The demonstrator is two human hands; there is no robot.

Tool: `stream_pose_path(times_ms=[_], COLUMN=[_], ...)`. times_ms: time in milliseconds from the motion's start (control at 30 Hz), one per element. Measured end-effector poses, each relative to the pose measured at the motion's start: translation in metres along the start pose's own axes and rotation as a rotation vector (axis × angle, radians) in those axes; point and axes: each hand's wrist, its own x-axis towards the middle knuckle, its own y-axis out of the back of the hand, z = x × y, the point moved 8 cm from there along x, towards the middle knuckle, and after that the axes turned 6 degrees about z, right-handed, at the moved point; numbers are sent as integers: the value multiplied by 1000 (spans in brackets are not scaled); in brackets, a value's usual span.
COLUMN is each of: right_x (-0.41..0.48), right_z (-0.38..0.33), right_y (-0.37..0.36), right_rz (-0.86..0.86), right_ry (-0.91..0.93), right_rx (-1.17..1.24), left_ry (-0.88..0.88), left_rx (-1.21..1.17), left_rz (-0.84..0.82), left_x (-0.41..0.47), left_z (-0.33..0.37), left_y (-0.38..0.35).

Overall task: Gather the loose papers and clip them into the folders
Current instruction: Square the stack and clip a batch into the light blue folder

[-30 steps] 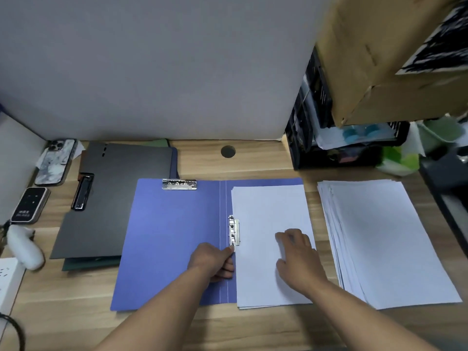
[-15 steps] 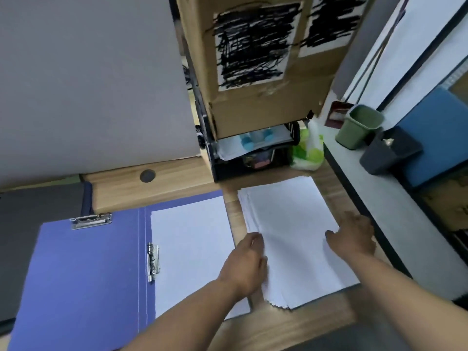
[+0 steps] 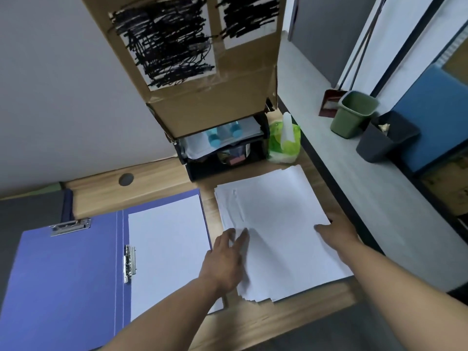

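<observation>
Head view: one batch of sheets (image 3: 169,249) looks clipped in the blue folder (image 3: 65,274) left of the left hand (image 3: 225,259) — loose stack (image 3: 278,224) between both hands unfiled, left one lying flat on it, right hand (image 3: 334,229) at its edge, grip unclear.

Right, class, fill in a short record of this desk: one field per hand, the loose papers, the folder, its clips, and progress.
Left hand: fingers straight, resting on the loose stack's left edge
Right hand: at the stack's right edge, thumb on top, fingers unclear
Loose stack: fanned papers on the desk, right of the blue folder
Blue folder: open, white sheets on its right half
Side clip: at those sheets' left edge
Top clip: holds nothing
Progress: stack not yet in a folder
</observation>
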Motion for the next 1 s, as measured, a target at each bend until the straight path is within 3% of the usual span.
stream_pose_path(times_ms=[500, 600, 667, 767, 833, 1000], right_x=[-16, -34, -50, -74, -84, -96], right_z=[-3, -19, -31, -53, -64, -79], right_y=[18, 28, 35, 47, 51, 57], right_rz=[53, 35, -21, -95, -132, -97], right_ry=[138, 256, 301, 354, 370, 390], right_rx=[93, 157, 234, 414, 542, 723], left_ry=[56, 153, 246, 279, 191, 20], left_rx=[-2, -232, -663, -1279, -1403, -1417], left_rz=[-17, 165, 264, 254, 231, 303], left_x=[-1, 1, 2, 7, 12, 1], left_z=[1, 1, 2, 14, 24, 45], left_y=[1, 16, 34, 63, 87, 135])
